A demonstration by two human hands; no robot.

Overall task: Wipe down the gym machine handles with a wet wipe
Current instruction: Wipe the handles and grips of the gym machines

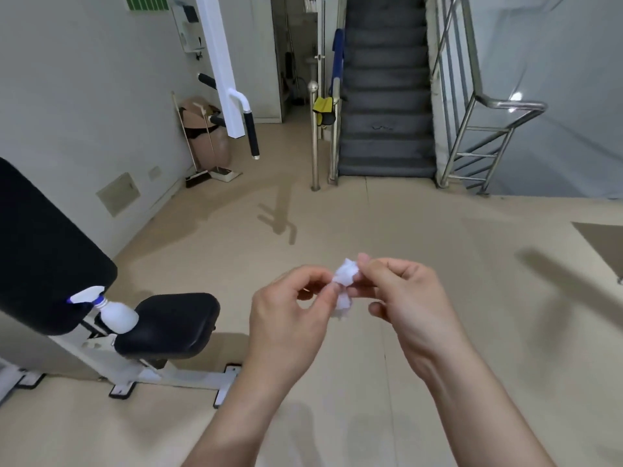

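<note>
Two hands, left and right, both pinching one crumpled wipe; one spray bottle by one seat.

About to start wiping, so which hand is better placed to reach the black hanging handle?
Probably the left hand: it and the right hand both pinch the wipe, but the handle hangs ahead to the left.
</note>
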